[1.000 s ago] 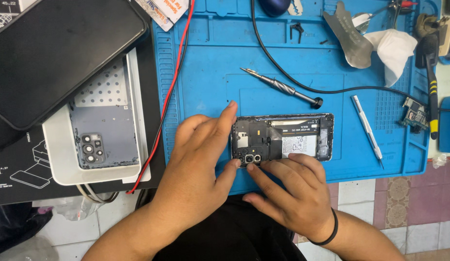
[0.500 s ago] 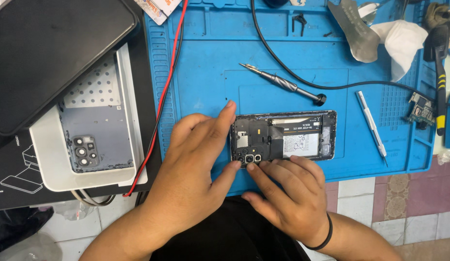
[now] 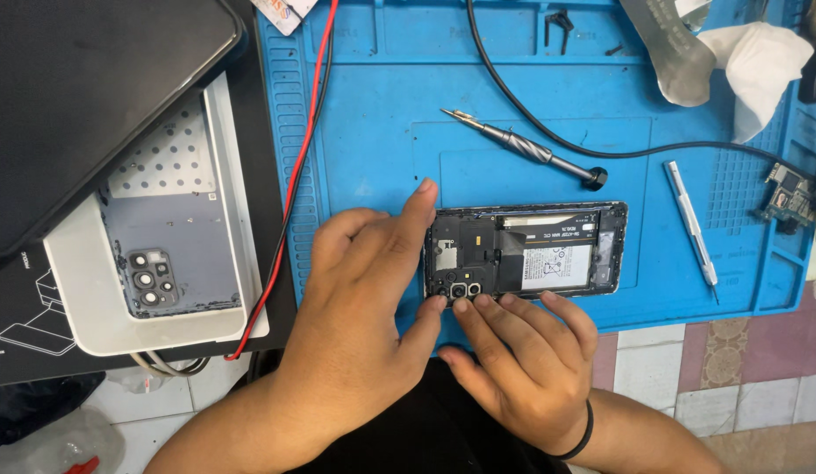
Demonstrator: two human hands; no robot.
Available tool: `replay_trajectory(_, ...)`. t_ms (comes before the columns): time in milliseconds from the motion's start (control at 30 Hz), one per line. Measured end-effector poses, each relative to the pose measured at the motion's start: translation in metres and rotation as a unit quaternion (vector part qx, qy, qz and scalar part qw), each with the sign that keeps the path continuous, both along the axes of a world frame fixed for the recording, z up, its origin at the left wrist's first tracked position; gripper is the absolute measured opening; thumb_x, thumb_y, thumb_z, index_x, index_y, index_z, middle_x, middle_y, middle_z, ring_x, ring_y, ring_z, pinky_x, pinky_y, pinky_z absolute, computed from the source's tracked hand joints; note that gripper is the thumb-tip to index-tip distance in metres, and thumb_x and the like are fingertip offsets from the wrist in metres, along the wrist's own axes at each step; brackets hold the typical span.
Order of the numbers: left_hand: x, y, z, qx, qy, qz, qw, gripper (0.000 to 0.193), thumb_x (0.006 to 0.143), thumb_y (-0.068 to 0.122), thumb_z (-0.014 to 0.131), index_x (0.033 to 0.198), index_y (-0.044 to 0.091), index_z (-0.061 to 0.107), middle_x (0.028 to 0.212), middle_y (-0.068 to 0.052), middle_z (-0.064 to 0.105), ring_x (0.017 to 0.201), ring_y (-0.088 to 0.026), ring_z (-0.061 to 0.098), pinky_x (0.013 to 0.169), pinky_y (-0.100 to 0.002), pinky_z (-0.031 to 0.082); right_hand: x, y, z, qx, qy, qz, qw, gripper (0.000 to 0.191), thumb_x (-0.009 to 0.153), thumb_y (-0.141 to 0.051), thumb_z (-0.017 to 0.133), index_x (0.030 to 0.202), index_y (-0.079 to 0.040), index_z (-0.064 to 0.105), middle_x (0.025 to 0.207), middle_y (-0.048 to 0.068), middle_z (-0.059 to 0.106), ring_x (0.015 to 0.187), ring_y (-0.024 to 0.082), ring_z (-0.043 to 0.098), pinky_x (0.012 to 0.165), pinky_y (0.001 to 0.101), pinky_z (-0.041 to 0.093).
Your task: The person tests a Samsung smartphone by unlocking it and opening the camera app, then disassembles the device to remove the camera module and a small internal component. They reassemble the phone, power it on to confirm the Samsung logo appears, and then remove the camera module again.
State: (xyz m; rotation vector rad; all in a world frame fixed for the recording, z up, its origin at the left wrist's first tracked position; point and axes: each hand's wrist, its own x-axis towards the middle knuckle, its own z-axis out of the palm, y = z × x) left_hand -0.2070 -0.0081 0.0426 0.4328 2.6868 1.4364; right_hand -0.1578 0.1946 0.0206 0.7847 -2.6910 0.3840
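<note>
— Back cover already off?
— Off and parked: grey plastic back cover with camera cut-outs [image 3: 175, 254], lying inside a shallow white tray [image 3: 75, 307] at the left, well apart from the work.
— And the phone itself?
— Opened black smartphone with bare internals [image 3: 524, 252], flat on the blue silicone repair mat [image 3: 382, 105], long side across, near the mat's front edge. Battery with white label exposed; dark shielding plate over the camera end seemingly in place.
— Hands?
— Left hand [image 3: 364, 298] clamped round the camera end, forefinger up along the short edge, thumb under the near corner. Right hand [image 3: 522, 360] spread low, fingertips [image 3: 465, 305] pressing at the near long edge beside the camera lenses. No tool in either.
— Tools within reach?
— Slim metal screwdriver with black cap [image 3: 522, 147] just beyond the phone, thin silver pry tool [image 3: 691, 219] to the right, both untouched. Small green circuit board [image 3: 783, 197] off at the far right of the mat.
— Verdict on progress?
— Likely early to middle: opened, cover aside, one small board apparently out. Battery and main frame parts not yet lifted. Impossible to tell whether dismantling or refitting.
</note>
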Motion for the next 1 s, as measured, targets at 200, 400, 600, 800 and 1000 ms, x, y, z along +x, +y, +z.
replay_trajectory(200,0.002,0.001,0.005,-0.013,0.002,-0.003,1.000,0.080,0.076,0.009,0.079,0.149,0.000,0.047,0.120,-0.013,0.063,0.120,-0.035,0.048,0.104,-0.042,0.041,-0.006,0.009,0.008,-0.040,-0.031,0.028,0.998,0.038,0.086,-0.040,0.078,0.111,-0.011,0.078,0.105,0.003,0.073,0.098,0.020,0.066,0.099,0.0404,0.046)
replay_trajectory(400,0.010,-0.002,0.005,-0.011,0.033,-0.004,0.999,0.044,0.079,0.013,0.080,0.122,0.007,0.072,0.139,-0.011,0.061,0.124,-0.033,0.049,0.105,-0.041,0.044,-0.006,0.022,0.011,-0.066,-0.037,0.027,0.997,0.042,0.085,-0.040,0.079,0.109,-0.006,0.076,0.105,0.007,0.071,0.096,0.023,0.065,0.094,0.0404,0.049)
replay_trajectory(600,0.009,-0.005,0.004,-0.020,0.048,-0.015,0.999,0.034,0.079,0.014,0.080,0.113,0.010,0.079,0.139,-0.012,0.061,0.125,-0.034,0.048,0.103,-0.041,0.046,-0.004,0.019,0.011,-0.024,-0.013,0.021,0.999,0.041,0.087,-0.042,0.078,0.108,-0.007,0.078,0.105,0.006,0.072,0.095,0.022,0.066,0.092,0.0410,0.049)
replay_trajectory(800,-0.003,-0.010,0.001,-0.024,0.046,-0.039,0.998,0.034,0.080,0.017,0.080,0.114,0.010,0.079,0.140,-0.011,0.061,0.124,-0.033,0.049,0.103,-0.040,0.045,-0.017,0.022,0.005,-0.044,-0.011,0.042,0.998,0.041,0.088,-0.046,0.076,0.107,-0.010,0.078,0.103,0.006,0.072,0.093,0.021,0.066,0.092,0.0390,0.048)
replay_trajectory(1000,-0.009,-0.012,-0.001,-0.024,0.046,-0.045,0.998,0.036,0.081,0.020,0.081,0.116,0.009,0.078,0.141,-0.011,0.062,0.123,-0.033,0.049,0.104,-0.040,0.045,-0.026,0.021,0.001,-0.035,-0.008,0.065,0.997,0.039,0.090,-0.047,0.075,0.107,-0.012,0.079,0.100,0.002,0.072,0.091,0.018,0.067,0.092,0.0381,0.048)
